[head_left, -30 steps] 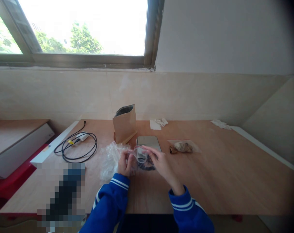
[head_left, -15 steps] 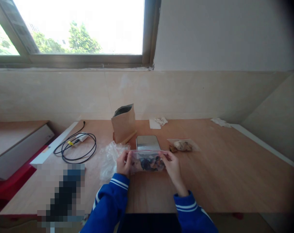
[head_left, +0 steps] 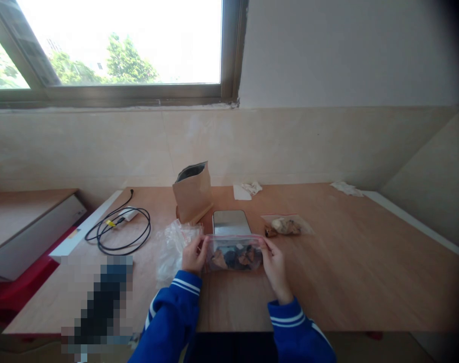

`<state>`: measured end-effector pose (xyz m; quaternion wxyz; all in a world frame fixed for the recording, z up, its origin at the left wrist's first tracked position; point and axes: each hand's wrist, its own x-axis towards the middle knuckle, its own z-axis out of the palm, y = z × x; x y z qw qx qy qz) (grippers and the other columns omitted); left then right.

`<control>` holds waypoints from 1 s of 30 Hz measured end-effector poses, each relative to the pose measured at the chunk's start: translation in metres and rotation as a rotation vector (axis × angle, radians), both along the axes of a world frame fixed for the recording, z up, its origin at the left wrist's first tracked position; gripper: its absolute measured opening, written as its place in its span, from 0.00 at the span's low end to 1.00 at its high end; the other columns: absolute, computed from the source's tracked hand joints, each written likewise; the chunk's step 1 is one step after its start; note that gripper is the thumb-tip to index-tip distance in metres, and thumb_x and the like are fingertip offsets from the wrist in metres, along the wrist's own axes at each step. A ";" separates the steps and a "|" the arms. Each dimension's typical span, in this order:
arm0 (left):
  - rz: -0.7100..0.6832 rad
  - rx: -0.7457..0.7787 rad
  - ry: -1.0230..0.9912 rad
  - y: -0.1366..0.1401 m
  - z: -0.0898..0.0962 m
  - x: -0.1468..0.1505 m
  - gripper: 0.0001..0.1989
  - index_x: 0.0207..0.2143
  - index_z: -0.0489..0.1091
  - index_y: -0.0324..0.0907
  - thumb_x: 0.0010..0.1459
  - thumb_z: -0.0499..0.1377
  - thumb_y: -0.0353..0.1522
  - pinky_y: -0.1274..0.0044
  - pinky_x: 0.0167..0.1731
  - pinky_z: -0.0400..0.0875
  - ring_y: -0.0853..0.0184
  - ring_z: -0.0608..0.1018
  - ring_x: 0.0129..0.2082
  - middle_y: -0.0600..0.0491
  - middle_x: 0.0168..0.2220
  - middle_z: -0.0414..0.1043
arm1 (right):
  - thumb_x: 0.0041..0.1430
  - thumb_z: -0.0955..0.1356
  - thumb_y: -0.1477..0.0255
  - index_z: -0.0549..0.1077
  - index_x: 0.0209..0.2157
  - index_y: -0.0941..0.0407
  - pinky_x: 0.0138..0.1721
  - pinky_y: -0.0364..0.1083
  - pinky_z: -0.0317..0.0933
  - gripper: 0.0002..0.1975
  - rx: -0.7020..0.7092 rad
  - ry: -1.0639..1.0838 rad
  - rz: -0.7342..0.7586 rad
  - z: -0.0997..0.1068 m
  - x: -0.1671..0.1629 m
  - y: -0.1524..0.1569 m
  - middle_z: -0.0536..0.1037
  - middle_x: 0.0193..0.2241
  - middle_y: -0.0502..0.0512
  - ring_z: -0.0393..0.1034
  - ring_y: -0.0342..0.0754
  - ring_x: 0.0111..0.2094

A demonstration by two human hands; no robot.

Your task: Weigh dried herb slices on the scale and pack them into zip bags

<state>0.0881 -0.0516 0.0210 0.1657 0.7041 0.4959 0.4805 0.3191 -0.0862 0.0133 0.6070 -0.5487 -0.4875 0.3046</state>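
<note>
A clear zip bag (head_left: 235, 256) with dark and brown dried pieces in it is stretched between my hands, its reddish zip edge uppermost. My left hand (head_left: 193, 254) pinches the top left corner. At the top right corner, my right hand (head_left: 274, 259) grips the bag between thumb and fingers. Just behind the bag lies a flat scale-like device (head_left: 231, 222) with a pale top, its front part covered. Loose clear plastic bags (head_left: 174, 247) lie beside my left hand. Beyond my right hand rests another filled zip bag (head_left: 288, 226) with pale and brown pieces.
An open brown paper pouch (head_left: 193, 194) stands behind the loose bags. To the left are a coiled black cable (head_left: 119, 249), a white adapter (head_left: 129, 213) and a pixelated dark object (head_left: 104, 300). Crumpled white paper (head_left: 252, 188) lies by the wall; more paper (head_left: 346, 189) is at the far right.
My right hand has slid a little to the right along the zip edge to the corner. The bag now hangs wider and flatter, and its pieces have spread out.
</note>
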 end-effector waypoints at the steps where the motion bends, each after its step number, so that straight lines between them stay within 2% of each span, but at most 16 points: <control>1: -0.004 0.000 0.006 0.001 -0.001 0.000 0.13 0.31 0.70 0.42 0.61 0.51 0.39 0.79 0.21 0.62 0.71 0.68 0.18 0.57 0.20 0.67 | 0.59 0.60 0.52 0.76 0.40 0.58 0.46 0.55 0.66 0.26 0.008 -0.013 -0.003 -0.001 0.000 0.000 0.81 0.35 0.62 0.75 0.56 0.40; 5: -0.053 0.003 0.027 0.003 -0.002 0.000 0.13 0.35 0.70 0.43 0.63 0.49 0.37 0.78 0.24 0.65 0.69 0.71 0.22 0.55 0.22 0.69 | 0.61 0.58 0.53 0.73 0.41 0.57 0.46 0.53 0.66 0.24 0.025 -0.046 -0.008 -0.005 -0.001 -0.001 0.80 0.36 0.62 0.74 0.54 0.40; 9: -0.068 0.049 0.005 0.005 -0.001 0.001 0.14 0.35 0.70 0.42 0.63 0.48 0.38 0.77 0.27 0.67 0.67 0.73 0.27 0.53 0.27 0.71 | 0.61 0.58 0.54 0.73 0.41 0.57 0.44 0.53 0.67 0.23 0.029 -0.089 -0.052 -0.008 -0.002 -0.003 0.80 0.37 0.61 0.74 0.54 0.39; 19: 0.025 0.103 0.048 0.002 -0.001 0.003 0.13 0.29 0.66 0.42 0.62 0.49 0.39 0.79 0.23 0.64 0.71 0.69 0.22 0.56 0.24 0.67 | 0.60 0.61 0.57 0.75 0.37 0.57 0.45 0.54 0.65 0.19 0.090 -0.266 -0.177 -0.014 0.000 -0.004 0.79 0.36 0.61 0.73 0.55 0.40; 24: 0.013 0.098 0.038 -0.001 0.000 0.005 0.12 0.28 0.65 0.42 0.62 0.49 0.38 0.78 0.23 0.63 0.71 0.68 0.21 0.56 0.23 0.65 | 0.61 0.61 0.60 0.75 0.36 0.57 0.44 0.53 0.65 0.17 0.115 -0.307 -0.203 -0.012 0.000 -0.005 0.79 0.35 0.61 0.73 0.54 0.38; 30: -0.012 0.055 0.008 0.001 0.001 0.005 0.12 0.29 0.66 0.42 0.62 0.49 0.37 0.78 0.24 0.63 0.70 0.69 0.23 0.55 0.25 0.67 | 0.61 0.61 0.60 0.75 0.36 0.56 0.43 0.53 0.64 0.17 0.104 -0.325 -0.207 -0.009 0.001 -0.008 0.79 0.35 0.60 0.73 0.53 0.38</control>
